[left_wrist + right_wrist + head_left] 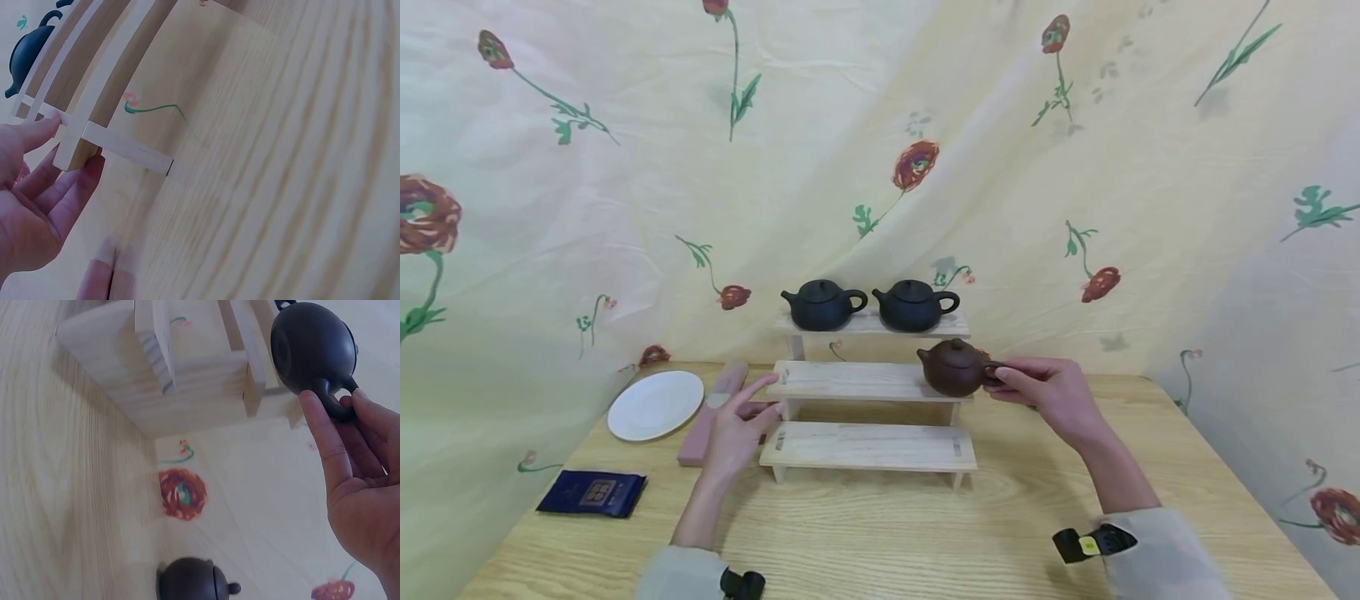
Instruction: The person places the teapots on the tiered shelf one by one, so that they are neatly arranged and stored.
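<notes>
In the head view, a dark brown teapot [953,368] is at the right end of the middle tier of a pale wooden three-tier stand [868,446]. My right hand [1051,396] pinches its handle; in the right wrist view the fingers [334,456] meet around that handle. Whether its base touches the board, I cannot tell. My left hand [737,429] holds the stand's left end, thumb and fingers on either side of a board end in the left wrist view. Two black teapots, a left one [822,305] and a right one [912,306], stand on the top tier.
A white plate [656,406], a mauve long object [696,446] and a dark blue packet [592,493] lie on the wooden table [880,533] to the left. Another dark teapot [190,579] shows low in the right wrist view. Flowered cloth [850,100] hangs behind.
</notes>
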The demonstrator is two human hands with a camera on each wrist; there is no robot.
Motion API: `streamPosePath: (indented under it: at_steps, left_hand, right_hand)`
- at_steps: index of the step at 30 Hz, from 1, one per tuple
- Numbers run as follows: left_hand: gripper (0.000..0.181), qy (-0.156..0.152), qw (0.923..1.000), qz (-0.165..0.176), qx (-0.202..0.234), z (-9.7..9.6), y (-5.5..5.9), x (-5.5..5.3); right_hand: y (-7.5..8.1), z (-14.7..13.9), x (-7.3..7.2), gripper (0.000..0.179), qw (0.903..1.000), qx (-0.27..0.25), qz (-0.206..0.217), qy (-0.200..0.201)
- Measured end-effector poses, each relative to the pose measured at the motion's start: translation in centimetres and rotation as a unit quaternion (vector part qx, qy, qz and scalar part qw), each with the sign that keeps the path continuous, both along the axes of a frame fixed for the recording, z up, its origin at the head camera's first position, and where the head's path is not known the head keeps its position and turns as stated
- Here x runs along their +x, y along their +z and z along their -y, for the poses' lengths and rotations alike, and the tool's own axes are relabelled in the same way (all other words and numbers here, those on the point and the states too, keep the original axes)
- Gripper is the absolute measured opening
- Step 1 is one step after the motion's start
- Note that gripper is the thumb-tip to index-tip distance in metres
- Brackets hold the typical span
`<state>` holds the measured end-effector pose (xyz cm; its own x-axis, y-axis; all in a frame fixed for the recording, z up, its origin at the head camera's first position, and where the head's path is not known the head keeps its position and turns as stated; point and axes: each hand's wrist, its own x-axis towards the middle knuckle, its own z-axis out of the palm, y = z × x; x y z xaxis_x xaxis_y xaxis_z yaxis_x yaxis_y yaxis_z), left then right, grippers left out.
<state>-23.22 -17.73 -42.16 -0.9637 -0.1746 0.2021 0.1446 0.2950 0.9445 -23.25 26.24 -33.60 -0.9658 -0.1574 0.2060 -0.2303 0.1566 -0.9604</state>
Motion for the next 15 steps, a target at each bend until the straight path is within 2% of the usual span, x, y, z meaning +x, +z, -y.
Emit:
streamPosePath:
  at_steps: [7,15]
  left_hand:
    - [0.047,-0.006,1.0,0.007,-0.004,0.1,-0.1,0.0]
    - [0.047,-0.006,1.0,0.004,-0.004,0.2,-0.2,-0.1]
  right_hand:
    - [0.2,2.2,-0.7,0.034,0.9997,0.025,0.0,0.006]
    - [0.3,4.6,-1.5,0.033,0.9992,0.029,0.018,0.021]
